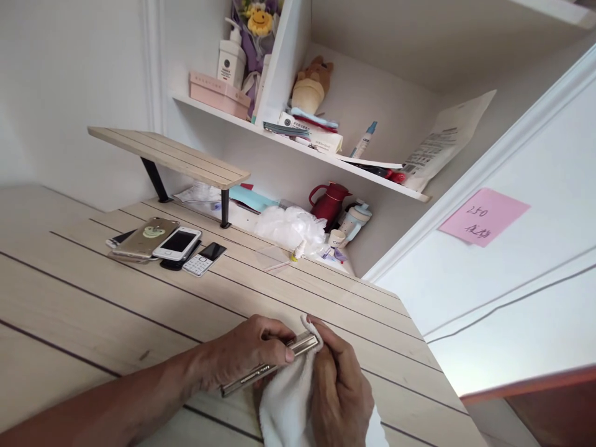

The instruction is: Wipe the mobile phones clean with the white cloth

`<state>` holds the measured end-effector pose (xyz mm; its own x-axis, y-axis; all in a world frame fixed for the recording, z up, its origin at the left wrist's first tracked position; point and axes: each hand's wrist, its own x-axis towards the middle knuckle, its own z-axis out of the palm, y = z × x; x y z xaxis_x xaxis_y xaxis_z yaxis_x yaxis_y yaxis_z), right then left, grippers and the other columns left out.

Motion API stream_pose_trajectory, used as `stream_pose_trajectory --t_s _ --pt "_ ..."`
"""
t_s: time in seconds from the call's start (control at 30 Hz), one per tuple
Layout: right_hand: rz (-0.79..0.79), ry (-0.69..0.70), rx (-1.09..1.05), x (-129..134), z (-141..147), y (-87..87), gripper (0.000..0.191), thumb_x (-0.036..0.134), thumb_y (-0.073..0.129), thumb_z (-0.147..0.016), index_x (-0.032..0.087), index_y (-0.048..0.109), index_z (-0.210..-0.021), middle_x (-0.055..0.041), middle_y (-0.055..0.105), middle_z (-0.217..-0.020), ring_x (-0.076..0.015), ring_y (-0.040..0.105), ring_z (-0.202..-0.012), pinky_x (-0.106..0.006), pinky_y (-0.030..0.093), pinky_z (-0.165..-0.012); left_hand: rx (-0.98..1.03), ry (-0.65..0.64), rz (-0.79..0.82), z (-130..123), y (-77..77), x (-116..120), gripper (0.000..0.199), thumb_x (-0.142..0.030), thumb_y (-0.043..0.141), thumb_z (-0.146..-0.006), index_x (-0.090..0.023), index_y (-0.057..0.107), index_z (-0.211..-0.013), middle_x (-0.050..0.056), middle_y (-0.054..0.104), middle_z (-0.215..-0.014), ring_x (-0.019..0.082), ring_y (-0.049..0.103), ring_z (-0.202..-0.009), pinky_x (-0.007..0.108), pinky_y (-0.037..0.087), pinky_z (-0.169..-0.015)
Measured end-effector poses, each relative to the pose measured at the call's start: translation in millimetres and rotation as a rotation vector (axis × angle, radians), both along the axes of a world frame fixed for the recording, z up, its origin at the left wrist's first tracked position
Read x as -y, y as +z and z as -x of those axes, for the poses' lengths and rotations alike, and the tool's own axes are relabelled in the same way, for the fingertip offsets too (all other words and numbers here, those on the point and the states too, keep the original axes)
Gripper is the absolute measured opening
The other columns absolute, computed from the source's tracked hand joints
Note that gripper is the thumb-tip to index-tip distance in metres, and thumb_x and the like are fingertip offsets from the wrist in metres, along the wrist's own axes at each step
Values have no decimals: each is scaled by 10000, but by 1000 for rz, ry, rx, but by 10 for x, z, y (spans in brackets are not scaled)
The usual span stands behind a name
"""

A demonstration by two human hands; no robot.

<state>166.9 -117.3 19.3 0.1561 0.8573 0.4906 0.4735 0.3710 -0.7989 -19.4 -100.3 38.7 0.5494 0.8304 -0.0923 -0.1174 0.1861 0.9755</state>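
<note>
My left hand (251, 351) grips a slim gold-toned metallic phone (265, 370), seen edge-on and tilted up to the right. Its thumb lies along the near edge; the other fingers are mostly hidden behind. My right hand (342, 385) is closed on a white cloth (287, 406), a fold of which wraps the phone's upper right end. The rest of the cloth hangs below, between the hands. Farther back on the table lie a white keypad phone (205, 259), a white touchscreen phone (177, 243) and a gold phone (146, 238) with a green frog sticker, over other dark phones.
A small wooden riser (172, 155) on black legs stands at the back left of the slatted table (139, 304). Along the back are a small bottle (298, 250), crumpled clear plastic (291, 226), a red jug (330, 203) and a paper cup (336, 238). Shelves hang above.
</note>
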Motion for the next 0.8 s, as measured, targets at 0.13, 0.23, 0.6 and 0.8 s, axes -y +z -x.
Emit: stream_pose_trajectory --t_s 0.13,0.23,0.6,0.8 --pt "36 57 27 -79 -43 -38 322 332 507 -969 228 758 -1141 -43 780 -1161 -197 744 -1050 -285 595 -900 1 6 -54 3 24 1 401 -432 666 -804 -122 740 -1048 -15 542 -677 124 453 -561 234 369 -526" --pt "2 70 29 -85 -62 -42 297 306 516 -984 234 753 -1147 -36 774 -1169 -182 737 -1063 -274 594 -911 -21 18 -70 6 33 -1 386 -417 679 -794 -128 744 -1041 -5 570 -723 138 478 -612 243 377 -574" --pt "-186 184 74 -93 -93 -81 286 222 519 -1012 231 717 -1218 -55 763 -1187 -182 741 -1065 -283 608 -925 3 9 -62 -15 -66 -25 373 -443 648 -825 -137 745 -1015 -7 546 -707 140 452 -601 251 389 -579" --pt "-35 151 41 -109 -112 -101 294 271 494 -1019 237 735 -1185 -18 794 -1019 -156 766 -836 -227 626 -731 -6 12 -43 0 -31 -13 443 -467 674 -804 -139 730 -1096 -4 554 -731 135 454 -595 230 356 -526"
